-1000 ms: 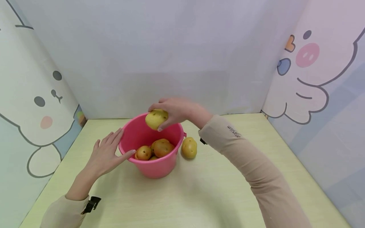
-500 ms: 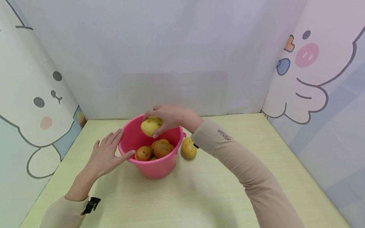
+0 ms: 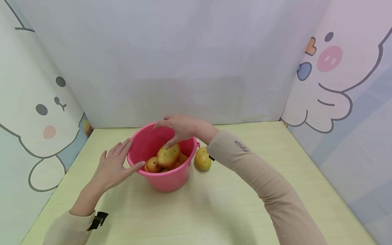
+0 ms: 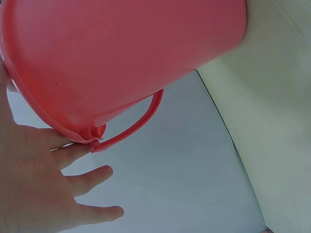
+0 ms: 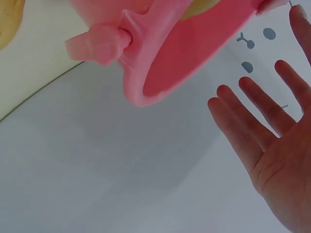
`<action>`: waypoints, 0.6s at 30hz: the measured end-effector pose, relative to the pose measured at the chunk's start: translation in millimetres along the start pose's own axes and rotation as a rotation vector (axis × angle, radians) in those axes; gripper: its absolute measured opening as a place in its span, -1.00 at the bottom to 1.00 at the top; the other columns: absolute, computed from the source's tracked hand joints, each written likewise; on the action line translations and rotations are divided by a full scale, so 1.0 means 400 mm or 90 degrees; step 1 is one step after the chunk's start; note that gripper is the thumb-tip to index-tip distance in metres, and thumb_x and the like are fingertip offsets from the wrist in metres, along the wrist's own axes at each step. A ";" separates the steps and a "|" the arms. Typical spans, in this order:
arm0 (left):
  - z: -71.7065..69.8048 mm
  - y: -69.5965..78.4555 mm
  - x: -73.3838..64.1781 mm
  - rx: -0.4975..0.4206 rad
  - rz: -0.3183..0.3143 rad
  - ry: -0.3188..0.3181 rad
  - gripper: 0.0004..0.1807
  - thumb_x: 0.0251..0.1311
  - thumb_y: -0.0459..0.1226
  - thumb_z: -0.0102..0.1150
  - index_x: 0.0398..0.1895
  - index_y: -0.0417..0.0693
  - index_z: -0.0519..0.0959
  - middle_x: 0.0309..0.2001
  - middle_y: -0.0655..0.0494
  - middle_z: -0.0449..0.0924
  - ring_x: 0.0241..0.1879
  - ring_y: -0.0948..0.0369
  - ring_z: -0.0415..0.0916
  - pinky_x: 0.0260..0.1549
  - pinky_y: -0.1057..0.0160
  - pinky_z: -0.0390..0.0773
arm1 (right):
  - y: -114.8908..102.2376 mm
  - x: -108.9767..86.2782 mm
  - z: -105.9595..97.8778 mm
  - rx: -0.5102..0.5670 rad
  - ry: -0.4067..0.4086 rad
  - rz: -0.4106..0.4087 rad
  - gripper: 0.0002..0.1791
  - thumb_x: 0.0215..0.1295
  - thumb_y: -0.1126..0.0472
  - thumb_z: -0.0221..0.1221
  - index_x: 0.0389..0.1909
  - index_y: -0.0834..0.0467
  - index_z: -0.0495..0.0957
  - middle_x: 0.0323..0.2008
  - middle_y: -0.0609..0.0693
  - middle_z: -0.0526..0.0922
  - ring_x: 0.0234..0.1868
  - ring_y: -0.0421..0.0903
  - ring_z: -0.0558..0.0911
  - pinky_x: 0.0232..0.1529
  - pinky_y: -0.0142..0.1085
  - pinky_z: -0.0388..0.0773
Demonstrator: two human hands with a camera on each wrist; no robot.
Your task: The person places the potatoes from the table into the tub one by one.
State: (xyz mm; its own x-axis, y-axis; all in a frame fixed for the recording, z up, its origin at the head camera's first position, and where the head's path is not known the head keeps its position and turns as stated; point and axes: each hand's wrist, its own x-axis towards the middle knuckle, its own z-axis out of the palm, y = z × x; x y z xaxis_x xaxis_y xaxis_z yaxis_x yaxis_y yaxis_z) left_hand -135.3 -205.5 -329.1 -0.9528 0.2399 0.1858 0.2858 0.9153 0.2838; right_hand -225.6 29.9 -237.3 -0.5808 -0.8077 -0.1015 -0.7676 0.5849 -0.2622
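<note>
A pink bucket (image 3: 166, 182) stands on the table with several potatoes inside. Topmost among them is a yellow potato (image 3: 168, 155), tipped on the brownish ones. My right hand (image 3: 184, 127) hovers over the bucket's mouth, fingers extended and apart, holding nothing; the right wrist view shows its bare palm (image 5: 286, 160). On the left side of the rim rests my left hand (image 3: 114, 167), its thumb across the near edge. In the left wrist view its fingers (image 4: 90, 179) are straight and spread, some touching the rim beside the handle (image 4: 138, 127).
Just right of the bucket another yellow potato (image 3: 202, 159) lies on the pale wooden table (image 3: 171, 221). A plain light wall (image 3: 190, 68) rises behind, and cartoon-printed panels (image 3: 343, 102) flank both sides.
My right hand moved left and lower over the bucket, then let go of the yellow potato, which dropped onto the others. My left hand has stayed on the rim.
</note>
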 end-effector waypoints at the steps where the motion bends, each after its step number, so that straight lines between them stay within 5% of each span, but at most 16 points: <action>1: -0.001 0.000 0.000 -0.002 -0.002 -0.001 -0.03 -0.02 0.20 0.03 0.33 -0.20 -0.01 0.27 -0.21 0.01 0.18 -0.20 -0.07 -0.06 -0.39 -0.10 | 0.002 -0.003 -0.002 0.001 0.004 -0.002 -0.25 -0.13 -0.05 0.33 0.16 -0.07 0.29 -0.04 -0.11 0.34 -0.06 -0.24 0.32 -0.29 -0.45 0.45; 18: 0.002 -0.002 -0.002 -0.002 0.003 0.011 -0.03 -0.02 0.21 0.02 0.32 -0.20 0.00 0.27 -0.20 0.03 0.17 -0.20 -0.04 -0.06 -0.38 -0.09 | 0.070 -0.067 -0.040 0.004 0.054 0.023 -0.27 -0.13 -0.04 0.33 0.14 -0.05 0.31 -0.02 -0.08 0.37 -0.05 -0.18 0.35 -0.23 -0.34 0.47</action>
State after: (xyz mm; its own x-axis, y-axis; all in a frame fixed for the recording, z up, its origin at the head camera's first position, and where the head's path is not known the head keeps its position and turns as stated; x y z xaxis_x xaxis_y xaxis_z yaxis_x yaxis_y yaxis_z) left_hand -135.0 -206.1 -330.0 -0.9495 0.2392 0.2031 0.2911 0.9131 0.2853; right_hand -235.7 69.2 -226.3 -0.6298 -0.7762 -0.0289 -0.7437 0.6133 -0.2661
